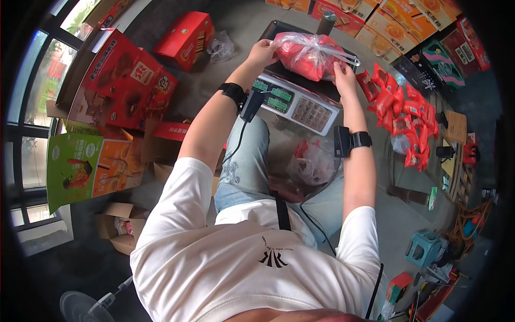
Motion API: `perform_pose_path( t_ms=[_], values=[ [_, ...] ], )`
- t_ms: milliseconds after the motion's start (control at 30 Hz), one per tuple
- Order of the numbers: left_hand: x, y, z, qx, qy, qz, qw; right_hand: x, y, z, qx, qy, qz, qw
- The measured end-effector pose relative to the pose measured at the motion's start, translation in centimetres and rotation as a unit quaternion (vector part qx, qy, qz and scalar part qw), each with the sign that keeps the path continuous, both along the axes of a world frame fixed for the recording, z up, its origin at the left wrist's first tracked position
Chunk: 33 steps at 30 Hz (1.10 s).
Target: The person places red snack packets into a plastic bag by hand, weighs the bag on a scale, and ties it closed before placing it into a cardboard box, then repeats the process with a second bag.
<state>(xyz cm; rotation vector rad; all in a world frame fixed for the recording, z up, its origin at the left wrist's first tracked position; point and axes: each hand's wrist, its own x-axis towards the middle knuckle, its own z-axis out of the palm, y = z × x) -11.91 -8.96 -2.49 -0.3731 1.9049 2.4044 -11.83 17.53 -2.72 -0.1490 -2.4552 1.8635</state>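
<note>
The person sits low over a grey electronic weighing scale with green number displays and a keypad point(296, 101), and on its dark platform rests a clear plastic bag stuffed with red packets point(308, 53). Both hands are on that bag. The left hand point(262, 52) is cupped against the bag's near-left end, fingers curled around the plastic. The right hand point(343, 72) is at the bag's right side, fingers closed in a pinch on the plastic just below the bag's white twisted handles point(343, 53), which stick out to the right. Each wrist carries a black strap with a small black device: one on the left wrist point(234, 92), one on the right wrist point(351, 141).

To the right of the scale, a loose heap of small red snack packets point(405, 110) lies spread over the floor, well apart from the bag. Between the person's knees, below the scale, sits a second clear plastic bag with something red inside point(313, 163). The person wears a white T-shirt point(252, 257) and light blue jeans point(247, 161).

On the left stand large red printed cardboard cartons point(120, 80) and a green and orange carton point(86, 166), with an open brown box point(118, 228) near them. Orange and red cartons point(397, 19) line the top right. A small teal plastic stool point(424, 248) stands at lower right.
</note>
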Motion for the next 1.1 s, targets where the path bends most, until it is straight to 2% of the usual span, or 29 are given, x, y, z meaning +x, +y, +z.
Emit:
perform_pose_path(
  t_ms=[67,133,167,233,267,300,333,367,400,433,500,533,600,700,767,833,900,1100],
  values=[
    [0.3,-0.8,0.4,-0.028,-0.021,0.014,0.999,0.3,0.6,-0.3,-0.048,0.007,-0.025,0.999],
    [1.5,-2.1,1.1,-0.018,0.039,0.064,0.997,3.0,1.1,0.9,-0.118,-0.023,-0.055,0.991],
    [2.7,-3.1,1.4,0.014,0.044,0.08,0.996,3.8,2.4,0.4,-0.109,-0.009,-0.054,0.992],
    [5.8,-4.8,1.4,0.132,0.061,0.101,0.984,6.8,5.2,0.0,-0.171,-0.009,-0.062,0.983],
    [7.4,-5.7,0.3,0.132,0.055,0.104,0.984,8.6,6.3,-0.1,-0.21,-0.02,-0.078,0.974],
    [8.6,-6.5,-1.4,0.215,0.003,0.127,0.968,10.3,7.4,-0.5,-0.248,-0.038,-0.102,0.963],
    [9.9,-6.9,-3.2,0.295,-0.051,0.149,0.942,11.7,8.7,-1.9,-0.318,-0.06,-0.136,0.936],
    [11.3,-6.9,-4.9,0.295,-0.057,0.152,0.942,12.7,10.3,-3.9,-0.415,-0.111,-0.201,0.88],
    [12.7,-7.0,-6.4,0.414,-0.115,0.179,0.885,13.4,11.4,-6.1,-0.503,-0.16,-0.262,0.808],
    [14.1,-7.0,-7.6,0.525,-0.17,0.204,0.809,14.2,11.7,-8.7,-0.501,-0.167,-0.264,0.807],
    [14.7,-5.4,-8.6,0.537,-0.242,0.313,0.745,15.0,11.8,-11.4,-0.637,-0.29,-0.344,0.626],
    [14.5,-4.5,-8.6,0.537,-0.264,0.333,0.729,14.9,11.5,-11.6,-0.637,-0.288,-0.344,0.627],
    [13.7,-3.5,-9.7,0.546,-0.261,0.318,0.73,14.3,9.9,-11.9,-0.571,-0.277,-0.353,0.687],
    [12.6,-2.5,-10.9,0.54,-0.263,0.307,0.738,13.5,9.0,-10.9,-0.528,-0.291,-0.362,0.711],
    [12.9,-2.4,-11.0,0.514,-0.231,0.29,0.773,13.7,8.7,-10.4,-0.522,-0.288,-0.347,0.724],
    [13.7,-2.6,-10.8,0.496,-0.229,0.289,0.786,14.4,8.7,-11.0,-0.512,-0.288,-0.334,0.737],
    [14.5,-2.7,-10.8,0.462,-0.234,0.305,0.8,15.2,8.7,-11.8,-0.485,-0.243,-0.283,0.791],
    [14.6,-2.8,-11.0,0.488,-0.238,0.307,0.782,15.4,8.3,-11.7,-0.478,-0.234,-0.286,0.797]
  ],
)
